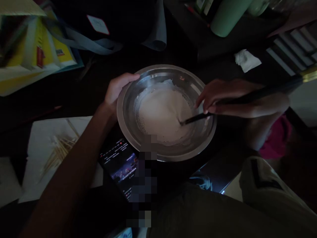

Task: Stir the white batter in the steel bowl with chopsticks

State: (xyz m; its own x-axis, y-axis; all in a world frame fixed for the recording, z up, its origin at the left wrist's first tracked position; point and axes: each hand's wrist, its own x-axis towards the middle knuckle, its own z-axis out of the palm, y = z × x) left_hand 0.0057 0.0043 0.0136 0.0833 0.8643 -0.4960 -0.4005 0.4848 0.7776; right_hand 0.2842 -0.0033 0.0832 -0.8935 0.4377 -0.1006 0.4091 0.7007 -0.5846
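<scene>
A wide steel bowl (pixel 166 158) holds a pale, milky liquid (pixel 158 109) with small bubbles round its edge. My left hand (pixel 117 87) grips the bowl's left rim, the thumb on top and the other fingers hidden beneath. Over the right side of the bowl, my right hand (pixel 237 97) is closed round dark chopsticks (pixel 196 118) with a gold-coloured end. Their tips dip into the liquid right of centre; I cannot tell whether there is one or a pair.
A lit phone (pixel 121 168) lies below the bowl, partly blurred out. Many cotton swabs (pixel 59 152) rest on white paper (pixel 37 138) under my left forearm. Yellow books (pixel 37 49) and a dark bag (pixel 123 19) stand behind. A green bottle (pixel 228 19) and crumpled tissue (pixel 247 60) are at right.
</scene>
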